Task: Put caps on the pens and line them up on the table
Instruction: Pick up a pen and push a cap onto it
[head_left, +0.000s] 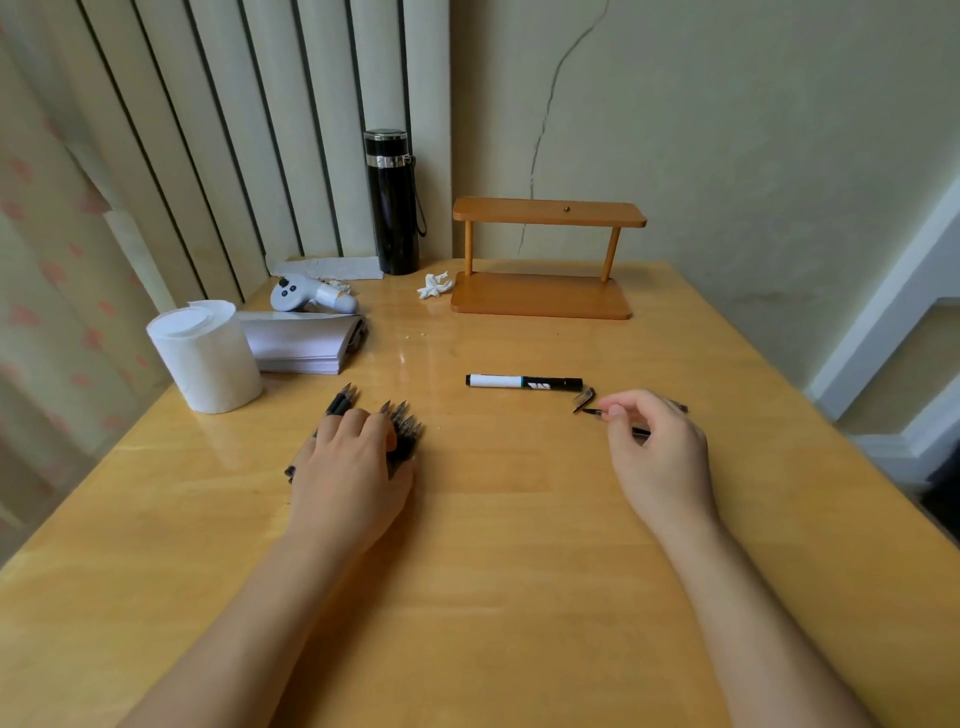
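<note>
Several uncapped black pens (400, 421) lie in a bunch on the wooden table (493, 519), tips pointing away from me. My left hand (353, 467) rests flat on top of the bunch and covers most of it. My right hand (657, 447) pinches a thin black pen (592, 412) between thumb and forefinger, its tip pointing left just above the table. A small dark pen cap (584, 397) lies beside that tip. A capped black-and-white marker (524, 382) lies crosswise just beyond it.
A toilet paper roll (205, 356) and a stack of paper (306, 340) sit at the left. Behind them lie a white controller (309, 295) and a black flask (393, 202). A small wooden shelf (545, 260) and a crumpled tissue (434, 285) stand by the wall.
</note>
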